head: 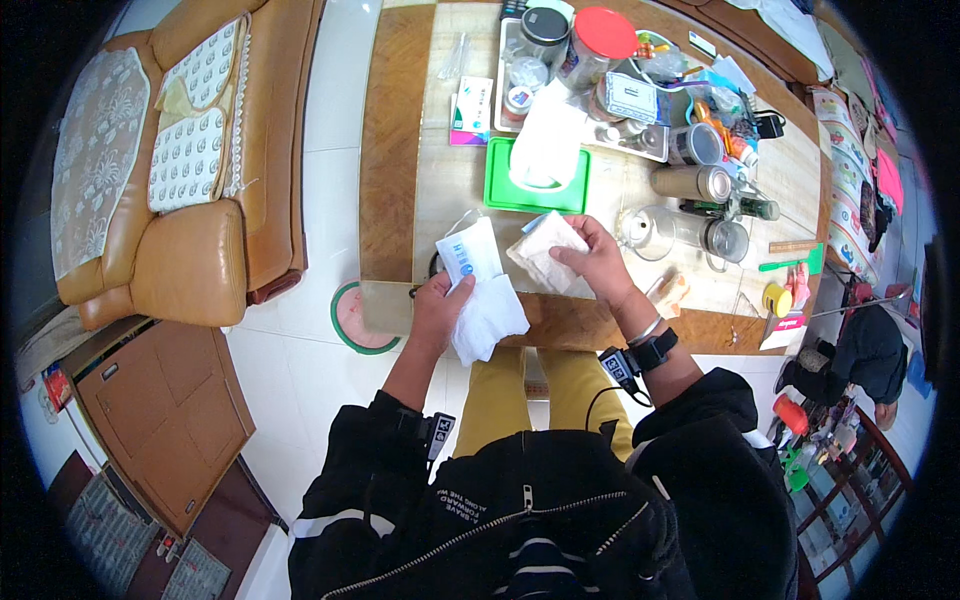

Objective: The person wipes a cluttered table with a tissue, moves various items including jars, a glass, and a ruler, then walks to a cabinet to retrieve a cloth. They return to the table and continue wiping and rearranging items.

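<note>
My left hand [440, 306] grips a white packet with blue print [471, 253] together with a crumpled white tissue [489, 315] below it. My right hand [600, 255] pinches a folded off-white cloth or tissue [550, 253] between thumb and fingers, with a bit of light blue at its upper edge. Both hands are over the table's near edge, a small gap between what they hold. Just beyond them on the table lies a green tray-like tissue box [498, 176] with white tissue [550, 139] on top.
Glass jars [651, 231], a metallic tumbler [686, 182] and a red-lidded jar [600, 37] stand or lie on the marble-patterned table. A crumpled tissue [670, 291] is right of my right hand. A brown leather sofa [184, 262] is at left; another person [866, 352] is at far right.
</note>
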`<state>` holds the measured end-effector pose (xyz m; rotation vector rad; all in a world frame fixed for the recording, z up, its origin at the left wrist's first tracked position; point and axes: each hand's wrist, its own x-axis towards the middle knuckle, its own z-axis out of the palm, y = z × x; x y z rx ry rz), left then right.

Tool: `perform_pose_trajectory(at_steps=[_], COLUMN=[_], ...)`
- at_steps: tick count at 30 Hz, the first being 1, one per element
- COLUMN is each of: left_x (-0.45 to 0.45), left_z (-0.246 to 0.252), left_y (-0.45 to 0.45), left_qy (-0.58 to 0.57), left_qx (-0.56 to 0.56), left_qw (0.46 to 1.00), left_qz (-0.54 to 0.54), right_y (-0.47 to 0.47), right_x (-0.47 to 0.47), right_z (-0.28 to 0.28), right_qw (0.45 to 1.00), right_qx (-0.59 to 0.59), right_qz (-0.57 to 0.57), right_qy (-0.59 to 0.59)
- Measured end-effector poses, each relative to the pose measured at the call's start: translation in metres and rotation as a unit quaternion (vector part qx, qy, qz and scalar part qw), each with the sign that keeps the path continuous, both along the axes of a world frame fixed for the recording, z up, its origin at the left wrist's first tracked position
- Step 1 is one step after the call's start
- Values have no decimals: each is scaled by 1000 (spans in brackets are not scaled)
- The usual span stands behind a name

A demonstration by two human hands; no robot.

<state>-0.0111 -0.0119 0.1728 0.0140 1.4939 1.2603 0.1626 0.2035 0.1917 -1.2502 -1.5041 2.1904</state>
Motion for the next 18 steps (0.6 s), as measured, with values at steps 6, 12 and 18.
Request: perform_pose_trajectory(at_steps=[6, 12, 18], left_x=[2, -14, -19], left_z=[4, 8, 4], left_y=[16, 71, 140], left_qy=[-37, 34, 120], left_qx=[50, 46, 70], left_qw=[998, 998, 990], left_qz=[13, -33, 13], right_y=[4, 12, 37], right_x=[17, 30, 30], right_z=[6, 21, 25], right_qw=[999, 998, 994], right_qx=[-30, -44, -20], right_qz=[30, -28, -107], right_qy=[0, -45, 32])
